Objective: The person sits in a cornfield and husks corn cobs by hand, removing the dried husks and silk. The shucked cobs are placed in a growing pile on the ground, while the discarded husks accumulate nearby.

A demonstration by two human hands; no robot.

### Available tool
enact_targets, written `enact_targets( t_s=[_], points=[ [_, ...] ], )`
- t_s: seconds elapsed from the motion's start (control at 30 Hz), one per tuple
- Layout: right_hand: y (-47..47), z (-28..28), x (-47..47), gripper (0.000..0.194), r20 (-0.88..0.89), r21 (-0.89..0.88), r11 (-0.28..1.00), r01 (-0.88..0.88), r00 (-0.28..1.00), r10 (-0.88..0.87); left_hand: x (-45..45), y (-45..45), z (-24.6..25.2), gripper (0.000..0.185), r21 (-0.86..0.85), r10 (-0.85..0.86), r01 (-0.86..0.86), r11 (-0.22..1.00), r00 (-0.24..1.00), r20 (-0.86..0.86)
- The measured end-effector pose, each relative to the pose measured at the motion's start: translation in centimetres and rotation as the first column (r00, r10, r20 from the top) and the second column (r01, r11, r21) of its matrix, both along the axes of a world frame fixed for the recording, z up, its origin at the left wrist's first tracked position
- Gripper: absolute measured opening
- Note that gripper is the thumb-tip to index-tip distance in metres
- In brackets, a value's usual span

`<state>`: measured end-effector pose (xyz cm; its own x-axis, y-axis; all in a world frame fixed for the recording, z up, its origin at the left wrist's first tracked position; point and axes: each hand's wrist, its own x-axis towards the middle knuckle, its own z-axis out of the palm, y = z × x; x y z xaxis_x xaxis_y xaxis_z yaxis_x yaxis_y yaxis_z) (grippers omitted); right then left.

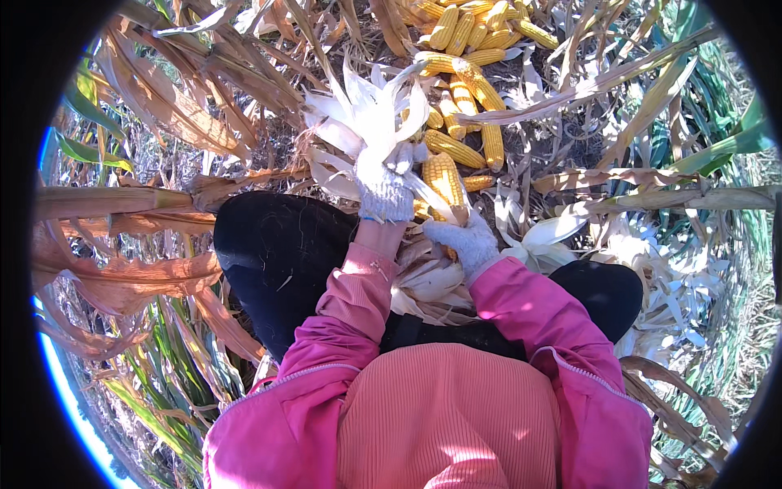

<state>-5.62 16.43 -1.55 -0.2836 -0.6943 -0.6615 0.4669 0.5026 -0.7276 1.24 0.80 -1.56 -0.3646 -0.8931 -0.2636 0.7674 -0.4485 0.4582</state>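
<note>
My left hand (386, 183), in a pale knitted glove, grips a bunch of white corn husk (376, 113) that fans out beyond the fingers. Close beside it, my right hand (467, 241), gloved the same way, holds a yellow ear of corn (443, 180) near its base. The ear points away from me, its kernels bare. A strip of husk (431, 194) runs from the left hand down to the ear's base. Under my hands, loose dry husks (427, 278) lie between my legs, with another ear partly hidden beneath the held one.
Ahead of me several husked ears (455, 150) lie on the ground, leading to a larger heap of ears (476, 27). Dry corn stalks cross at the left (116, 202) and right (684, 200). A pile of pale husks (666, 281) lies beyond my right knee (599, 293).
</note>
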Motion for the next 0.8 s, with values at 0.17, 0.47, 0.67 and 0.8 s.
enact_targets(
  t_s=[0.17,0.47,0.67,0.8],
  points=[
    [0.5,-5.7,-2.8,0.039,0.299,-0.155,0.935,0.321,0.917,-0.265,0.3,-0.5,0.7,0.012,0.041,-0.041,0.044,0.998,0.998,-0.052],
    [-2.2,-7.3,-4.4,0.067,-0.035,-0.408,0.876,0.258,0.954,-0.297,0.0,-1.1,0.6,0.041,-0.128,-0.158,0.362,0.923,0.663,0.731],
    [-1.8,1.0,-8.5,0.045,-0.104,-0.362,0.919,0.153,0.974,-0.203,-0.5,2.1,-2.6,0.05,-0.518,0.101,0.819,0.247,0.51,0.854],
    [-1.0,-1.4,-13.7,0.045,-0.745,0.193,0.98,0.045,0.657,0.117,0.4,-2.6,-1.7,0.058,-0.119,0.187,0.909,0.398,0.047,0.981]
  ],
)
